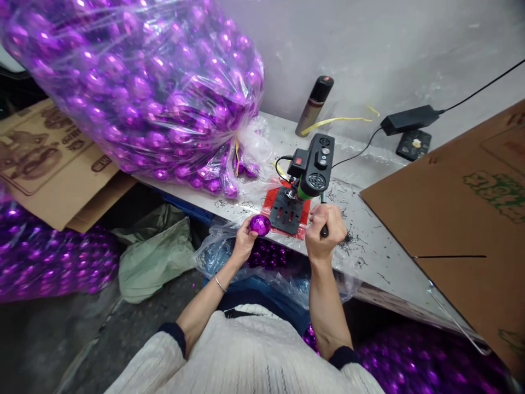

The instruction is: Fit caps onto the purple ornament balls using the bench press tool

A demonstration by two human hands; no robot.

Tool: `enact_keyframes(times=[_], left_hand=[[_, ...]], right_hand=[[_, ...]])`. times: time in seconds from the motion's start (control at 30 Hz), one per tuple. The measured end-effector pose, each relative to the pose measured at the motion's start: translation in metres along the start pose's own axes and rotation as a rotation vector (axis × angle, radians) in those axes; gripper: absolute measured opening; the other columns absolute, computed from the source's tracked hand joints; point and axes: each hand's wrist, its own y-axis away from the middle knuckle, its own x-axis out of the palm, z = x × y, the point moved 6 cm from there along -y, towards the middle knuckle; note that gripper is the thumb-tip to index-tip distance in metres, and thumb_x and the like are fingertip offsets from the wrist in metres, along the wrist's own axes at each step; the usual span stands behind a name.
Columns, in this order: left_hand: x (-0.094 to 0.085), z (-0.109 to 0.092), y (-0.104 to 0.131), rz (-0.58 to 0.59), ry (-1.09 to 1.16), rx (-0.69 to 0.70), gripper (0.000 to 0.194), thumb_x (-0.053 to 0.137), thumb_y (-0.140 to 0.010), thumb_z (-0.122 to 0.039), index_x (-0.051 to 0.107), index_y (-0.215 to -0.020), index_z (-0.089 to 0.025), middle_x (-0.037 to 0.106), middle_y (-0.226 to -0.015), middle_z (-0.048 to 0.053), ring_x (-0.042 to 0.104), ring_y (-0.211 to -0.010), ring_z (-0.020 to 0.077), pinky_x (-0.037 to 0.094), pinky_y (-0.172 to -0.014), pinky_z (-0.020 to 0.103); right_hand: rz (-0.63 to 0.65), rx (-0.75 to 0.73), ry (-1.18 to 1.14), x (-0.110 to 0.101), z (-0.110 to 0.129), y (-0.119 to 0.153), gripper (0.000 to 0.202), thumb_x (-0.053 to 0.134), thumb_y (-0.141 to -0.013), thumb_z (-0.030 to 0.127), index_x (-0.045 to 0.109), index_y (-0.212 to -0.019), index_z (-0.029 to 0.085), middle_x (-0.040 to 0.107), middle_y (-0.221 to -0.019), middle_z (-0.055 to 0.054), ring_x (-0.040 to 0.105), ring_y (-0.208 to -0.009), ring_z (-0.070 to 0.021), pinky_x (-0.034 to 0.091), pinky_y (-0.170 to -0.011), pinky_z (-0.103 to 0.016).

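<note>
Left grip (245, 239): we pinch a purple ball (260, 225) | right grip (327, 227): we clasp a black handle (324, 231) — beside the machine (316, 171)

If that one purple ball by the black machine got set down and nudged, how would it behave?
The purple ball would probably roll, being round, though its flat facets might slow it. Its shiny surface may be slippery. It is likely light, since the left grip alone supports it.

purple ball (260, 225), black machine (318, 165), red sheet (269, 198)
</note>
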Motion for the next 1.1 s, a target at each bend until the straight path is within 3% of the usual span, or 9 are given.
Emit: enact_keyframes(times=[0.2,0.3,0.43,0.53,0.67,0.8,1.0,1.1], left_hand=[[-0.001,-0.004,0.003,0.044,-0.171,0.09,0.09,0.066,-0.069,-0.08,0.055,-0.134,-0.019,0.064,-0.13,0.015,0.065,-0.118,0.0281,0.052,-0.102,0.039],[-0.003,-0.013,0.007,0.025,-0.353,0.245,0.084,0.074,-0.075,-0.063,0.045,-0.142,-0.022,0.06,-0.136,0.015,0.061,-0.125,0.0283,0.048,-0.109,0.043],[-0.004,-0.025,0.013,0.014,-0.606,0.484,0.082,0.07,-0.087,-0.044,0.026,-0.153,-0.024,0.059,-0.137,0.016,0.058,-0.129,0.0275,0.044,-0.112,0.047],[-0.004,-0.029,0.013,0.02,-0.711,0.59,0.082,0.066,-0.091,-0.041,0.017,-0.155,-0.024,0.062,-0.132,0.017,0.06,-0.126,0.0265,0.046,-0.109,0.047],[-0.004,-0.029,0.012,0.018,-0.745,0.635,0.079,0.063,-0.093,-0.042,0.016,-0.155,-0.024,0.062,-0.13,0.017,0.061,-0.124,0.0259,0.049,-0.106,0.047],[-0.005,-0.027,0.012,0.011,-0.676,0.56,0.083,0.067,-0.089,-0.046,0.022,-0.155,-0.024,0.063,-0.132,0.016,0.061,-0.125,0.0267,0.047,-0.108,0.047],[-0.008,-0.015,0.005,-0.011,-0.355,0.16,0.078,0.075,-0.077,-0.058,0.05,-0.141,-0.02,0.059,-0.139,0.015,0.063,-0.122,0.0287,0.051,-0.106,0.043],[-0.006,-0.011,0.003,0.029,-0.238,0.077,0.081,0.077,-0.072,-0.063,0.054,-0.136,-0.02,0.063,-0.133,0.014,0.067,-0.115,0.0273,0.054,-0.102,0.04]], right_hand=[[0.009,-0.012,0.003,0.001,0.0,0.0,0.028,0.042,-0.096,0.023,0.051,-0.07,0.022,0.057,-0.066,-0.001,0.056,-0.062,-0.0142,0.044,-0.061,-0.03],[0.01,-0.013,0.005,0.001,0.0,0.001,0.028,0.042,-0.096,0.022,0.051,-0.07,0.022,0.057,-0.066,-0.001,0.056,-0.063,-0.0139,0.043,-0.062,-0.03],[0.007,-0.011,-0.006,0.001,0.0,0.002,0.028,0.042,-0.097,0.021,0.051,-0.07,0.022,0.057,-0.066,-0.001,0.055,-0.063,-0.0138,0.042,-0.062,-0.03],[0.009,-0.014,-0.022,0.001,-0.001,0.002,0.028,0.043,-0.096,0.021,0.053,-0.071,0.022,0.057,-0.067,-0.001,0.056,-0.064,-0.0145,0.043,-0.063,-0.03],[0.005,-0.026,-0.018,0.0,-0.001,0.003,0.027,0.043,-0.096,0.022,0.054,-0.071,0.022,0.058,-0.067,-0.001,0.056,-0.063,-0.0146,0.043,-0.063,-0.03],[0.014,-0.022,0.016,0.001,-0.001,0.003,0.029,0.041,-0.097,0.023,0.052,-0.07,0.022,0.057,-0.066,-0.001,0.055,-0.062,-0.0141,0.042,-0.061,-0.03],[0.018,-0.035,0.001,0.001,0.002,0.001,0.027,0.042,-0.097,0.02,0.051,-0.071,0.022,0.056,-0.066,-0.001,0.055,-0.062,-0.014,0.042,-0.061,-0.029],[0.013,-0.035,-0.011,0.0,0.002,0.001,0.027,0.043,-0.096,0.019,0.052,-0.071,0.022,0.056,-0.066,-0.001,0.055,-0.062,-0.0141,0.041,-0.062,-0.029]])
